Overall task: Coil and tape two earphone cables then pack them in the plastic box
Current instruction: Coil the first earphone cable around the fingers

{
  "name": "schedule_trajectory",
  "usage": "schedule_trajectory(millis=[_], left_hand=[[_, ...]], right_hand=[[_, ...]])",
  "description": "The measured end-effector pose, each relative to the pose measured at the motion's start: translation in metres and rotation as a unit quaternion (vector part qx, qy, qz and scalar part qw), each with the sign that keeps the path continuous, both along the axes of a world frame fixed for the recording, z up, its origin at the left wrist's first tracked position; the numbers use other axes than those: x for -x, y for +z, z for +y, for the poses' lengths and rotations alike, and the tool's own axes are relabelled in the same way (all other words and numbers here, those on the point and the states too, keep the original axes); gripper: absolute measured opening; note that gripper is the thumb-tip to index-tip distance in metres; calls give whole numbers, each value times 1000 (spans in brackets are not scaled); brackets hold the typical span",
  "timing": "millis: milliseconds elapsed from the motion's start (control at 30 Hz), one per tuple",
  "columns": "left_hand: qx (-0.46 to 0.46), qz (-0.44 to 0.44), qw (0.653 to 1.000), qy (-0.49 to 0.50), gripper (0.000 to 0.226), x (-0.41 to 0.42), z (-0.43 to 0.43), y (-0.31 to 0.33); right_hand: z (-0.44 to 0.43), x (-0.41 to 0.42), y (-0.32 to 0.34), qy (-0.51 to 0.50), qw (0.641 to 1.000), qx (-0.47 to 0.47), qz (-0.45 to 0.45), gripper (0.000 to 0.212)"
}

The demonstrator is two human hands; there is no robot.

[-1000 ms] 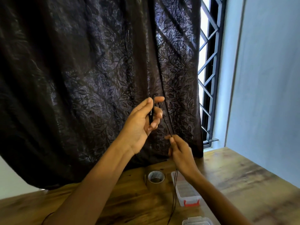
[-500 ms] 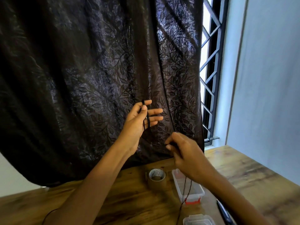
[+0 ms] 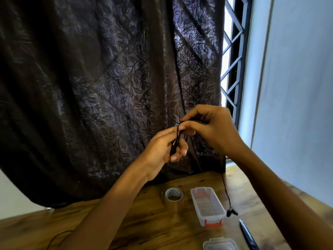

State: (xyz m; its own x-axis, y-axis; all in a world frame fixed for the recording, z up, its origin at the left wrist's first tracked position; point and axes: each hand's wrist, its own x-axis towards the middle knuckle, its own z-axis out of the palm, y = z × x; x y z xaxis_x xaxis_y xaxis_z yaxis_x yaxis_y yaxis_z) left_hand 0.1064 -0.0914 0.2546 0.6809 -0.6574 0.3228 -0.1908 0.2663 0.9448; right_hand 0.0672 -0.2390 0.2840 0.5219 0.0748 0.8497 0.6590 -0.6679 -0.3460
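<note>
left hand (image 3: 162,148): curled round loops of the earphone cable (image 3: 225,188), up by the curtain (image 3: 108,87)
right hand (image 3: 212,130): pinching that cable, right against the left fingertips
earbud (image 3: 231,212): dangles just beside the plastic box (image 3: 201,217), maybe touching the worktop (image 3: 144,222), hard to tell
tape roll (image 3: 173,194): left of the box

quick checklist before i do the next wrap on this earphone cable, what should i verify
1. Left hand grips the coiled earphone cable: ok.
2. Right hand pinches the free strand: ok.
3. Earbud on the hanging end is clear of the plastic box: ok.
4. Tape roll is on the table near the box: ok.
5. Box is open, lid off: ok.
6. Loops are even: cannot tell, fingers hide them.
</note>
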Motion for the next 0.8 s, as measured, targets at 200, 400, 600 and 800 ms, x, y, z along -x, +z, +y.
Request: schedule_trajectory(millis=[200,400,600,800], left_hand=[[17,0,1000,-23,37,-2,10,5],[36,15,999,-6,35,-2,19,8],[79,16,996,27,34,-3,22,10],[115,28,992,42,31,-4,21,6]], right_hand=[[-1,-14,-10,-6,999,-45,-28,7],[7,-22,-37,35,979,-192,61,13],[22,-26,-79,39,949,-283,133,10],[37,-28,-123,52,926,-301,222,18]])
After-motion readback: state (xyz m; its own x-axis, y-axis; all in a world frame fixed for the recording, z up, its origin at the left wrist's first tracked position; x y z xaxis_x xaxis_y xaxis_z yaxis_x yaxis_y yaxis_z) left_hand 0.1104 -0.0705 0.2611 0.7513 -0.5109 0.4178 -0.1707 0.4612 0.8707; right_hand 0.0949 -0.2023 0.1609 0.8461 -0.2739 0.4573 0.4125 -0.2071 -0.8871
